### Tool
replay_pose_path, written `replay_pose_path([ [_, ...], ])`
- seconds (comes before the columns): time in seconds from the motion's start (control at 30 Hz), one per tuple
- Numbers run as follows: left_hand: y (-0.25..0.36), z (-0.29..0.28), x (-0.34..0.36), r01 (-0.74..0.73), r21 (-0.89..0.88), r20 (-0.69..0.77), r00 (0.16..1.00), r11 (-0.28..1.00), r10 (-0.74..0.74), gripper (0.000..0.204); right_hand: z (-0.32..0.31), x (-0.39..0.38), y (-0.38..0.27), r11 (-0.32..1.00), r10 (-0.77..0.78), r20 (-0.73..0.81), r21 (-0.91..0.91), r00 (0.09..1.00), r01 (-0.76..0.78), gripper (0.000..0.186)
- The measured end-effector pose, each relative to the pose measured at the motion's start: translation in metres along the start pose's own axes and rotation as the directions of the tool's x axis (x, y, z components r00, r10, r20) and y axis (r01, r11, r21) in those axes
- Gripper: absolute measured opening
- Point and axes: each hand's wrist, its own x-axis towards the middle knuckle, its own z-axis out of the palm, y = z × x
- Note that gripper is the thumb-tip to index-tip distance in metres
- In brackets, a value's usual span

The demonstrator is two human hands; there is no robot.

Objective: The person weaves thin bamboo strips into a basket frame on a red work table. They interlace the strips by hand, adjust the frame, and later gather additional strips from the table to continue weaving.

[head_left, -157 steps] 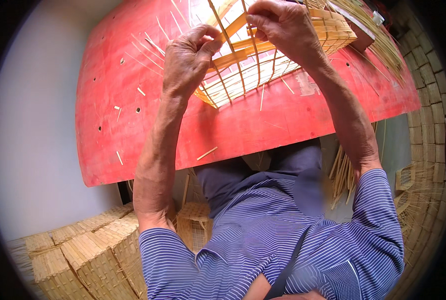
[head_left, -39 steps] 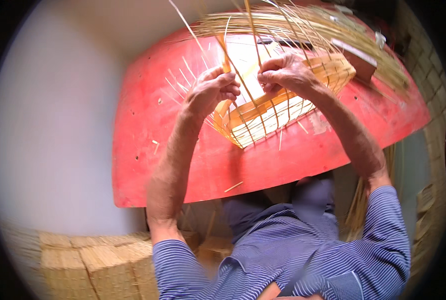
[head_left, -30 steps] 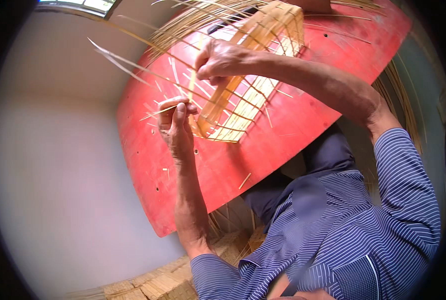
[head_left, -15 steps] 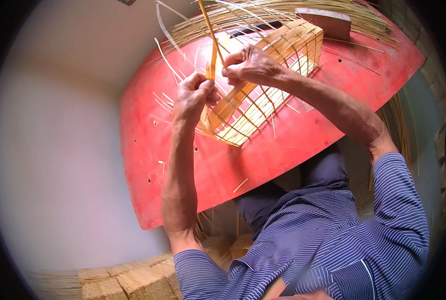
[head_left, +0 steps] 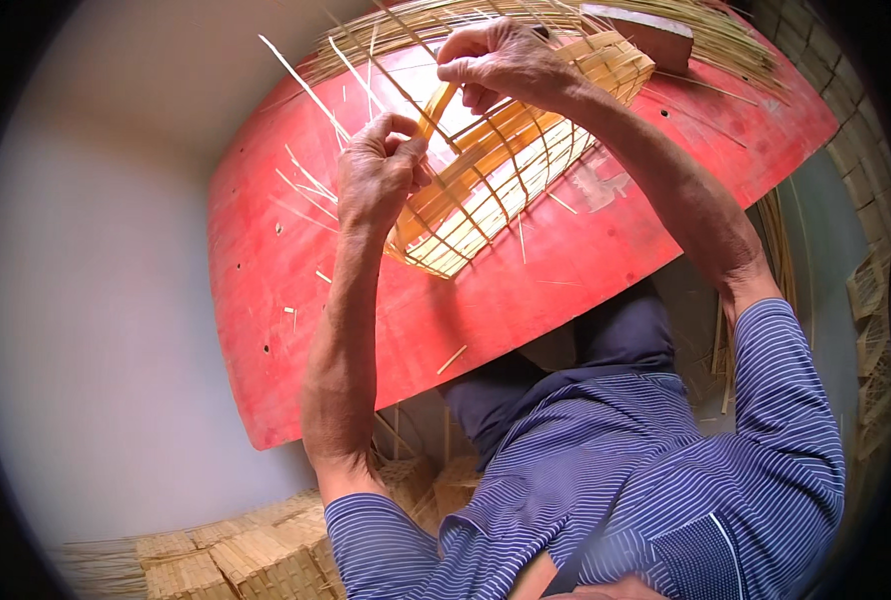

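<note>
A partly woven rectangular basket of pale and golden bamboo, with long loose uprights, lies on a red board. My left hand is closed at its near left end, fingertips pinched at a flat yellow strip. My right hand is closed higher up and to the right, thumb and forefinger pinching at the upper end of that strip among the uprights. The undersides of both hands' fingers are partly hidden.
Long split-bamboo bundles lie along the board's back, beside a dark reddish block. A pale wall stands at the left. Bundled woven straw-coloured pieces are stacked at lower left, and loose bamboo hangs below the board at right.
Since half a second ago both hands have risen, the right one more, so they are farther apart. Earlier they were closer together on the strip, and the view has shifted slightly.
</note>
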Motion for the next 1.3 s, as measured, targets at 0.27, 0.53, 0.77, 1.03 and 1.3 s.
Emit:
replay_pose_path([
  [0.27, -0.011, 0.024, -0.014, -0.159, 0.165, -0.095, 0.980, 0.973, 0.176, 0.047, -0.001, 0.010, 0.014, 0.985, -0.051, 0.184, -0.155, 0.982, 0.081, 0.015],
  [0.53, -0.019, 0.039, -0.024, -0.243, 0.363, -0.140, 0.940, 0.900, 0.311, 0.065, 0.004, 0.013, 0.008, 0.937, 0.003, 0.298, -0.335, 0.954, 0.102, 0.015],
  [0.77, -0.024, 0.036, -0.017, -0.298, 0.414, -0.099, 0.925, 0.860, 0.367, 0.059, 0.002, 0.000, -0.004, 0.738, -0.051, 0.318, -0.627, 0.947, 0.250, 0.019],
  [1.03, -0.006, 0.028, -0.010, -0.236, 0.500, 0.062, 0.969, 0.833, 0.237, 0.060, 0.004, -0.011, -0.010, 0.537, 0.033, 0.393, -0.782, 0.919, 0.316, 0.020],
  [1.3, -0.029, -0.036, -0.069, -0.117, 0.174, -0.303, 0.938, 0.978, 0.166, 0.023, 0.006, -0.004, -0.003, 0.495, 0.013, 0.321, -0.825, 0.947, 0.273, 0.018],
])
